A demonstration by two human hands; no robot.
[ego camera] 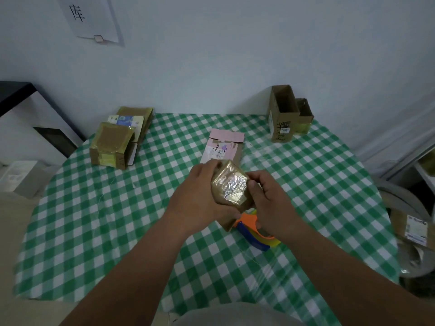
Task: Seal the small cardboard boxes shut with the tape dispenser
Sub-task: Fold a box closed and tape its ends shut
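- Two hands raised over the middle of the counter (pixel 94 231), sharing one small cardboard box (pixel 231 184) wrapped in glossy tape.
- Left hand (pixel 200 196): grip clamped on the box's left side and underside, fingers curled round it.
- Right hand (pixel 270 196): thumb pressed on the box's taped face, fingers wrapped round its right edge, grip likewise closed on it.
- Orange-and-blue tape dispenser (pixel 255 231) lying on the green-and-white checked cloth just beneath the right hand and the box; impossible to tell whether touched by the fingers.
- Pink carton (pixel 223 147) flat on the cloth just beyond the hands.
- Stack of taped boxes (pixel 117 140) at the far left of the counter, well apart from the hands.
- Open-topped brown boxes (pixel 287 114), a pair, upright at the far right corner beside the wall.
- Paper sheet (pixel 91 17) with a printed character stuck on the wall, upper left.
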